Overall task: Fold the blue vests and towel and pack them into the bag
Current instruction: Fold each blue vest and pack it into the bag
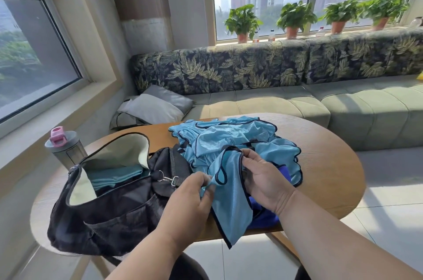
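Vest [229, 199] in both your hands, held at the near table [332, 176] edge, its lower end hanging over the rim. Left hand [190, 199]: fingers curled, pinching a bunched corner by the small loop. Right hand [263, 181]: fingers and thumb curled round the dark-bound edge near the armhole.

Pile of more vests [240, 140] lies crumpled behind, mid-table. Darker blue cloth [263, 218], likely the towel, sits under your right wrist, mostly hidden. Bag [109, 211] stands open to the left, touching the pile; folded light-blue cloth [116, 176] already lies inside. Bottle [65, 149] stands just beyond the bag.

Handling, by the look of it: thin mesh, very light, limp, a bit slick; it will sag and slide, won't hold a crease unaided. Take it by the bound hems or shoulder straps, not the loose middle, spread it flat on bare wood, then press each fold with a palm. Watch the loop and the bag's clip [168, 179] for snagging.
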`<act>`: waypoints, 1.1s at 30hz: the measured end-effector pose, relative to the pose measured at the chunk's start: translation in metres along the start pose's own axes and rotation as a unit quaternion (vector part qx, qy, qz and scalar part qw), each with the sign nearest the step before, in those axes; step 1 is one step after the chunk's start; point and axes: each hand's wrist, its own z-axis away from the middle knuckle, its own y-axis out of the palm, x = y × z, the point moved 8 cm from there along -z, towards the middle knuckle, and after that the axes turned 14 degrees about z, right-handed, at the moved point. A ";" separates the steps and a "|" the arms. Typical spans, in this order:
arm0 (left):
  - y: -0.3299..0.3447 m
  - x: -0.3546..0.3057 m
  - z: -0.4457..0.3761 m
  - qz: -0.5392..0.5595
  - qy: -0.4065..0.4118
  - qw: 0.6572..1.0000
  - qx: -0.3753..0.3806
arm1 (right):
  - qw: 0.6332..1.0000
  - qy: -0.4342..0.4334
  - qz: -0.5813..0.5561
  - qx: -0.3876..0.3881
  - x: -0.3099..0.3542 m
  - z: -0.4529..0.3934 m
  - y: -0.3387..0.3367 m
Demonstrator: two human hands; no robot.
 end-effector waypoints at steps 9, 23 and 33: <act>0.056 0.025 0.027 -0.057 -0.058 0.990 0.114 | 1.000 -0.002 0.016 0.010 -0.002 -0.001 0.003; -0.014 0.040 0.000 0.181 -0.160 0.960 -0.141 | 0.879 0.031 0.474 0.033 -0.023 0.012 -0.035; -0.085 0.003 -0.015 0.265 -0.136 0.934 -0.197 | 0.571 0.008 0.820 -0.051 -0.035 -0.003 -0.111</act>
